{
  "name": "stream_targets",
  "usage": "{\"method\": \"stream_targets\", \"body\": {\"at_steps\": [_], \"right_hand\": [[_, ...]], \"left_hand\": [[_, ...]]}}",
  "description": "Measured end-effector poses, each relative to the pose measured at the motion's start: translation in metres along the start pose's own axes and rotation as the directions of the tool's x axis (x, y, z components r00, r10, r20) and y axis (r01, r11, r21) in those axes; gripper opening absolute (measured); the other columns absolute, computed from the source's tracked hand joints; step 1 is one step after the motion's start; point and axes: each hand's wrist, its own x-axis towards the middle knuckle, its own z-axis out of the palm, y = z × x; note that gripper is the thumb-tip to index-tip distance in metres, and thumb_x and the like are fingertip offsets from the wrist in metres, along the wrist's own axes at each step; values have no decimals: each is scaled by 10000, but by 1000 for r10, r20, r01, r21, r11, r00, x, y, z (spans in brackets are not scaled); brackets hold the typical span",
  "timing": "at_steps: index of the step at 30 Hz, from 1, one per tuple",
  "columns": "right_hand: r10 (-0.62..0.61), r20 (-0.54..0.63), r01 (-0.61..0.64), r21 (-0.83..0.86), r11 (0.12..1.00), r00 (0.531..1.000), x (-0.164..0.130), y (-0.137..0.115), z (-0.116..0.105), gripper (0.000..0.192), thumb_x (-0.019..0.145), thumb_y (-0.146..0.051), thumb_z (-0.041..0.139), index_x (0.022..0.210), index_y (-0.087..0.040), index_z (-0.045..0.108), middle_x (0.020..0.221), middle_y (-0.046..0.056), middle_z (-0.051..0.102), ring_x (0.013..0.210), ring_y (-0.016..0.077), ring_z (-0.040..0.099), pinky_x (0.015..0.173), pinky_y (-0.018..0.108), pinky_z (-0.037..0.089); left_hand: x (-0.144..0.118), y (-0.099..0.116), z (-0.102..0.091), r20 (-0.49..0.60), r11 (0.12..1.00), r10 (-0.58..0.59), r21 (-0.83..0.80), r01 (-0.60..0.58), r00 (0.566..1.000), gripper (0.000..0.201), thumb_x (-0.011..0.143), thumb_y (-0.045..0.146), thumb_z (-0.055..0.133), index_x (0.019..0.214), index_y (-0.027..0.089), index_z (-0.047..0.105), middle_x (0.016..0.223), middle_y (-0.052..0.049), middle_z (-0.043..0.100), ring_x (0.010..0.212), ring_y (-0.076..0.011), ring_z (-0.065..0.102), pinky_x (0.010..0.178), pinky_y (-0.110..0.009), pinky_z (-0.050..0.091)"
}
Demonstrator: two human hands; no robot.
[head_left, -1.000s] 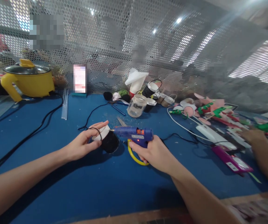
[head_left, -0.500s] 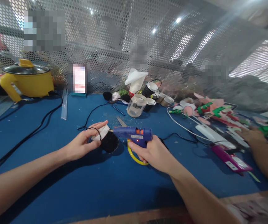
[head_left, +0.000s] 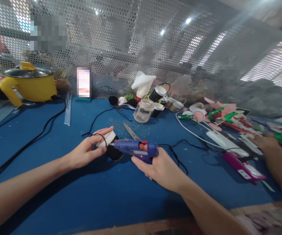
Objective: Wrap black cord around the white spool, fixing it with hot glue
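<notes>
On the blue table (head_left: 57, 182), near its middle, the left hand (head_left: 88, 150) pinches a small black-and-white piece (head_left: 110, 143), its lower part hidden behind the glue gun (head_left: 136, 148). The right hand (head_left: 159, 168) is clamped around that gun's grip, covering the trigger. Another person's hand (head_left: 265, 142) is blurred at right.

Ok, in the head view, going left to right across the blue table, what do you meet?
Yellow pot → clear glue sticks → left hand on a small white-and-black cup → blue glue gun in the right hand → magenta device → another person's hand.
</notes>
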Motion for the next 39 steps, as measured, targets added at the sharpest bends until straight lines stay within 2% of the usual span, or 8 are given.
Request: {"method": "stream_targets", "body": {"at_steps": [10, 13, 16, 20, 23, 29, 34, 39], "right_hand": [[54, -13, -54, 1, 999, 998, 11, 7, -11, 309, 745, -307, 494, 483, -184, 387, 351, -56, 391, 322, 65, 379, 378, 199, 351], [90, -17, -89, 50, 995, 996, 14, 7, -11, 278, 733, -309, 512, 506, -182, 414, 343, -61, 400, 312, 67, 388, 377, 199, 354], [41, -9, -40, 123, 992, 999, 19, 12, -14, 248, 731, -310, 520, 537, -175, 441, 341, -65, 410, 318, 67, 395, 389, 200, 350], [69, -159, -21, 286, 958, 985, 35, 27, -23, 211, 689, -316, 573, 579, -156, 490, 389, -58, 458, 355, 67, 419, 401, 200, 347], [164, -319, -30, 386, 922, 934, 54, 40, -33, 192, 611, -297, 651, 628, -139, 544, 502, -39, 539, 452, 74, 477, 453, 195, 381], [306, -295, -155, 442, 883, 905, 85, 57, -41, 201, 654, -228, 639, 511, -116, 553, 447, -1, 534, 384, 54, 436, 386, 176, 363], [327, -230, -187, 477, 859, 916, 86, 48, -50, 143, 672, -97, 594, 531, -96, 574, 461, 16, 557, 384, 50, 469, 374, 155, 375], [275, -276, -125, 460, 879, 921, 97, 27, -75, 133, 756, -121, 526, 629, -111, 566, 481, -1, 564, 400, 48, 481, 377, 141, 374]], "left_hand": [[0, -2, 0, 11, 1000, 3, -18, -3, 1000, 157, 778, 314, 463, 721, 173, 503, 1398, -115, 288, 1275, -280, 243, 1011, -443, 233], [1, -2, 0, 7, 1000, 2, -12, -2, 1000, 158, 778, 312, 457, 762, 164, 511, 1394, -133, 290, 1279, -276, 235, 1012, -444, 229], [1, -1, 1, -4, 1000, -10, -23, 10, 1000, 155, 767, 310, 472, 734, 162, 502, 1397, -147, 276, 1271, -284, 250, 1004, -447, 241], [0, -1, 2, -21, 999, -17, -38, 16, 1000, 152, 762, 310, 493, 705, 168, 493, 1397, -134, 283, 1276, -282, 238, 1003, -446, 237], [-1, 0, 2, -26, 999, -14, -49, 13, 1000, 151, 764, 302, 492, 691, 170, 488, 1399, -131, 279, 1278, -275, 233, 1010, -452, 216], [-2, 3, 2, -39, 999, -3, -49, 1, 999, 131, 743, 275, 504, 667, 171, 484, 1394, -134, 291, 1279, -282, 225, 1007, -475, 210], [-1, 3, 2, -31, 998, 7, -60, -8, 999, 149, 747, 275, 498, 640, 179, 458, 1399, -123, 282, 1274, -284, 236, 1007, -472, 215], [-2, 3, 1, -31, 999, 19, -41, -20, 999, 168, 753, 280, 491, 627, 180, 442, 1399, -135, 277, 1263, -298, 252, 994, -487, 227]]}}
